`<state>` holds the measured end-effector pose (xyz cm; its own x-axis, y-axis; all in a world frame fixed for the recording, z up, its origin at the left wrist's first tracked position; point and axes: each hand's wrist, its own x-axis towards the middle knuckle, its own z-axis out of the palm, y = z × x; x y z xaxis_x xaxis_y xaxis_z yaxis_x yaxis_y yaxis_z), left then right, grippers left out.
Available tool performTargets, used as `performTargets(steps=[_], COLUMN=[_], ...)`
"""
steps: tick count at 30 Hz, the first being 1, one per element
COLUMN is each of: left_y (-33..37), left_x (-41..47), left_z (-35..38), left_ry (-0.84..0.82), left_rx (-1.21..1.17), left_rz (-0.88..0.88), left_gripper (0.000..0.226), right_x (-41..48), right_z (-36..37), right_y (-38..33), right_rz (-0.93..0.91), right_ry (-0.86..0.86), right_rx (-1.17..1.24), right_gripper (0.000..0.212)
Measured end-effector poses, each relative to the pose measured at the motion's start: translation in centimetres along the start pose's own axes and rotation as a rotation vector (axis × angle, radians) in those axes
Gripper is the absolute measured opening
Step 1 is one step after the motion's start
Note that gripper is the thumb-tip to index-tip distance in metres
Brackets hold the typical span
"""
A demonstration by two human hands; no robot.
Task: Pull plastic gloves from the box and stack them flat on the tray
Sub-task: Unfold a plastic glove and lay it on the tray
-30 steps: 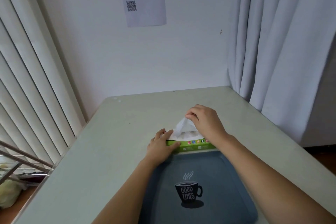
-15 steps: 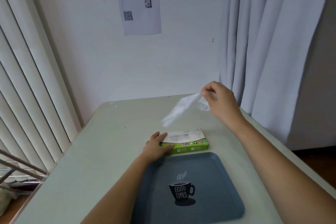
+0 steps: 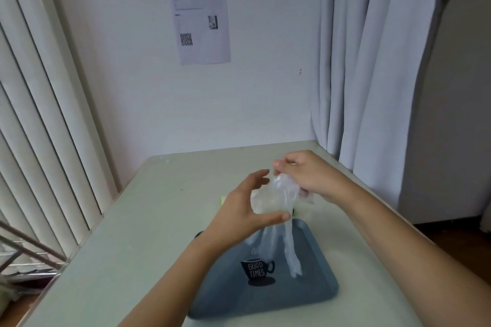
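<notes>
**Glove in the air, needs flattening onto tray**

Step, as I judge it: open out the bunched glove (image 3: pixel 282 195) and lay it flat. To do it well, the left hand (image 3: pixel 245 211) should take the free edge opposite the right hand's pinch. Pull the two apart until the film goes taut. Then lower it so the dangling finger ends meet the tray (image 3: pixel 308 293) first and the cuff goes down last. Thin film probably clings and folds, so go slow and press creases out with flat fingers. No glove lies on the tray yet, so this looks like the first of the stack; centre it.

Pose.
- **Left hand:** raised over the table (image 3: pixel 148 233), in front of the box (image 3: pixel 222 200), which shows only as green slivers. Fingers spread and curved, index high, thumb low, cupping the glove's left side. Not clamped; cannot tell if the thumb touches the film.
- **Glove:** up above the tray's far end, upper part crumpled, its fingers hanging over the tray. Contact with the tray unclear.
- **Right hand** (image 3: pixel 309 179): palm down, fingertips pinched together on the glove's top, carrying it.
</notes>
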<state>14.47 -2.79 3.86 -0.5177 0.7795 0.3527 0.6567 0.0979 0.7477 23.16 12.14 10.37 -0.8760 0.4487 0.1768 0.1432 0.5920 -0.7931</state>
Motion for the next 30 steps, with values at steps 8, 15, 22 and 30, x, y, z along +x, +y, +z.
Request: performTargets(steps=[8,15,22,30], left_y=[0.6,1.0,0.0,-2.2], left_x=[-2.2,-3.8,-4.2,-4.2], left_z=[-0.9,-0.1,-1.8,-2.7], left_ry=[-0.290,-0.270,-0.378,-0.455], left_rx=[-0.382,-0.321,-0.511,-0.454], left_rz=[-0.176,-0.187,-0.428,-0.606], left_gripper=[0.033,0.025,0.012,0.033], right_x=[-3.6,-5.5,-6.6,-6.7], right_z=[-0.5,-2.6,-1.9,3.2], right_y=[-0.2,0.4,3.7,7.3], right_rz=[-0.024,0.023,-0.094,-0.283], right_ry=[-0.248,-0.358,-0.354,-0.235], right_rx=[0.222,0.136,-0.100,-0.181], right_gripper=[0.072,0.039,0.065,0.033])
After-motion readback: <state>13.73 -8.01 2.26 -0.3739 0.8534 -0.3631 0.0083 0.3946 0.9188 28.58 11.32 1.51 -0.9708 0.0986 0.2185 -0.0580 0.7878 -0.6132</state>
